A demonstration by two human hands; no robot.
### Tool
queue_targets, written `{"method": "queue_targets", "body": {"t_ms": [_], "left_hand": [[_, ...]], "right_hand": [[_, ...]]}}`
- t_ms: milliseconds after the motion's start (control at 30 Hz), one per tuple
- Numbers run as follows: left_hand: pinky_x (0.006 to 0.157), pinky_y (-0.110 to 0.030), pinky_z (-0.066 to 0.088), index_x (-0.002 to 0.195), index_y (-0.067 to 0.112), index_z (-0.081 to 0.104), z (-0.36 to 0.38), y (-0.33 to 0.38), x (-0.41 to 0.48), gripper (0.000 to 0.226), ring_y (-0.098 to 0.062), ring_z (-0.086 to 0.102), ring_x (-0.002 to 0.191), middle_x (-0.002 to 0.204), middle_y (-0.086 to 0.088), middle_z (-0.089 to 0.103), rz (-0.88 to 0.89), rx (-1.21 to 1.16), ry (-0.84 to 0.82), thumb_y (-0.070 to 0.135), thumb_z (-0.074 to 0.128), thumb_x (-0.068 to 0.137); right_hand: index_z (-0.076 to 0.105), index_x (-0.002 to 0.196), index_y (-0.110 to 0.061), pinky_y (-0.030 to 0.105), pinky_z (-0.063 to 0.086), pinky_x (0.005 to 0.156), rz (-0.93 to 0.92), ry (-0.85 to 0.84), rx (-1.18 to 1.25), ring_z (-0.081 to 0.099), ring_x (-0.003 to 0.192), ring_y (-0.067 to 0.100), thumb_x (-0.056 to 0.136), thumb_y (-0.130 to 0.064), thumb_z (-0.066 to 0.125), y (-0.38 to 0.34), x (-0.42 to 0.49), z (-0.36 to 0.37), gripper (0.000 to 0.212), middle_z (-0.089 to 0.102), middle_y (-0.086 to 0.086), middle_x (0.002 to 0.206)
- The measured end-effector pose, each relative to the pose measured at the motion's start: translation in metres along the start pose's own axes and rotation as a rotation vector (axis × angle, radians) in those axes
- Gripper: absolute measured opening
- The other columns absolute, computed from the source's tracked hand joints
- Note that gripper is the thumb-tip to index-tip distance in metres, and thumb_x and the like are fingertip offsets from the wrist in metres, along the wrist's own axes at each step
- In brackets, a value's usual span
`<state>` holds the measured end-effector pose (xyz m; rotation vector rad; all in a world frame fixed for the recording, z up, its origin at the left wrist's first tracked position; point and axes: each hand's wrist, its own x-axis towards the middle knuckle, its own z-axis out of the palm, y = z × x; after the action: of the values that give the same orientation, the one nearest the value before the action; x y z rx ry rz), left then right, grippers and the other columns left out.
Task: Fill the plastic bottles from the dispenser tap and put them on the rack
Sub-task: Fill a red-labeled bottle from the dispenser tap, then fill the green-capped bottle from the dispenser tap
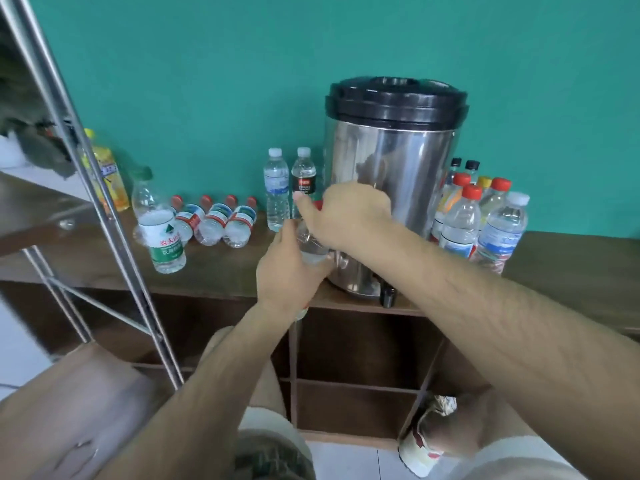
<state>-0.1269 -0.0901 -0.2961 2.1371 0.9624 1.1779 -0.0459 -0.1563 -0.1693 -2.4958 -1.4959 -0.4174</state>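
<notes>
The left hand (pixel 287 271) closes its grip round the body of the clear bottle (pixel 311 245), just left of the steel dispenser (pixel 398 188). Directly above, the right hand (pixel 346 220) curls over the red cap (pixel 318 204), apparently pinching it; blur hides the fingertips. Further left, four capped bottles (pixel 214 223) lie on the counter (pixel 225 271).

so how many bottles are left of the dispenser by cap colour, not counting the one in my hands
red caps: 4
white caps: 2
green cap: 1
yellow cap: 1
total: 8
</notes>
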Motion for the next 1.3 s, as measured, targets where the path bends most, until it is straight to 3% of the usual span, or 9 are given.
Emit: {"method": "queue_targets", "body": {"t_ms": [167,267,333,400,500,633,967,1167,1300], "left_hand": [[0.088,-0.039,0.052,0.113,0.034,0.045,-0.02,-0.021,0.064,0.045,-0.019,0.067,0.104,0.111,0.008,0.068,-0.066,-0.086,-0.075,0.036,0.08,0.085],[0.07,-0.025,0.045,0.109,0.031,0.047,-0.013,-0.035,0.09,0.045,-0.014,0.066,0.093,0.1,0.012,0.067,-0.133,-0.101,-0.073,0.037,0.083,0.082],[0.064,-0.017,0.037,0.109,0.03,0.05,-0.008,-0.047,0.104,0.049,-0.012,0.067,0.093,0.093,0.018,0.064,-0.186,-0.189,-0.042,0.031,0.088,0.078],[0.067,-0.017,0.038,0.112,0.03,0.05,-0.002,-0.057,0.118,0.054,-0.013,0.064,0.097,0.098,0.018,0.061,-0.217,-0.197,-0.043,0.034,0.091,0.076],[0.098,-0.035,0.046,0.134,0.025,0.048,0.006,-0.07,0.138,0.082,-0.019,0.052,0.117,0.126,0.001,0.048,-0.232,-0.109,-0.103,0.051,0.092,0.071],[0.118,-0.052,0.037,0.156,0.019,0.036,0.01,-0.082,0.16,0.112,-0.03,0.039,0.143,0.149,-0.01,0.038,-0.243,-0.034,-0.135,0.061,0.09,0.068],[0.102,-0.041,0.052,0.117,0.02,0.062,0.048,-0.123,0.182,0.034,-0.016,0.065,0.107,0.117,-0.005,0.066,-0.141,-0.222,-0.096,0.014,0.08,0.089],[0.107,-0.039,0.05,0.124,0.009,0.065,0.045,-0.126,0.178,0.03,-0.016,0.066,0.115,0.126,-0.004,0.069,-0.137,-0.222,-0.151,0.009,0.071,0.095],[0.106,-0.032,0.049,0.13,0.016,0.062,0.021,-0.13,0.156,0.033,-0.009,0.061,0.115,0.128,0.003,0.066,-0.185,-0.139,-0.021,0.019,0.068,0.098]], "right_hand": [[0.055,0.118,-0.012,0.042,0.049,0.09,-0.01,0.06,0.761,0.063,0.109,0.03,0.112,-0.04,0.035,-0.014,0.005,0.058,0.035,0.067,0.011,0.116],[0.056,0.126,-0.016,0.026,0.043,0.107,0.098,0.129,0.981,0.053,0.113,0.007,0.11,-0.018,0.041,-0.021,0.007,0.117,0.022,0.06,0.005,0.127],[0.051,0.138,-0.018,0.022,0.04,0.112,0.121,0.109,1.037,0.048,0.118,-0.001,0.104,-0.007,0.049,-0.027,0.012,0.149,0.036,0.055,0.002,0.136],[0.041,0.148,-0.019,0.033,0.046,0.11,0.13,0.05,1.051,0.053,0.125,0.008,0.1,-0.01,0.061,-0.034,0.022,0.174,0.052,0.053,0.001,0.14],[0.033,0.157,-0.019,0.036,0.047,0.109,0.167,0.055,1.01,0.053,0.133,0.02,0.096,-0.024,0.073,-0.047,0.042,0.195,0.073,0.051,0.005,0.146],[0.037,0.15,-0.02,0.043,0.046,0.108,0.279,0.106,0.96,0.05,0.136,0.027,0.099,-0.025,0.067,-0.057,0.073,0.211,0.059,0.051,0.004,0.146],[0.028,0.158,-0.011,0.043,0.04,0.112,0.451,0.202,0.901,0.046,0.14,0.03,0.094,-0.02,0.071,-0.071,0.136,0.233,0.077,0.041,0.013,0.152],[0.02,0.164,-0.014,0.043,0.038,0.116,0.396,0.2,0.979,0.042,0.146,0.029,0.098,-0.016,0.069,-0.068,0.136,0.234,0.082,0.03,0.014,0.163],[0.036,0.157,-0.013,0.052,0.036,0.118,0.282,0.322,0.914,0.038,0.146,0.036,0.098,-0.017,0.066,-0.076,0.103,0.234,0.066,0.037,0.015,0.158]]}}
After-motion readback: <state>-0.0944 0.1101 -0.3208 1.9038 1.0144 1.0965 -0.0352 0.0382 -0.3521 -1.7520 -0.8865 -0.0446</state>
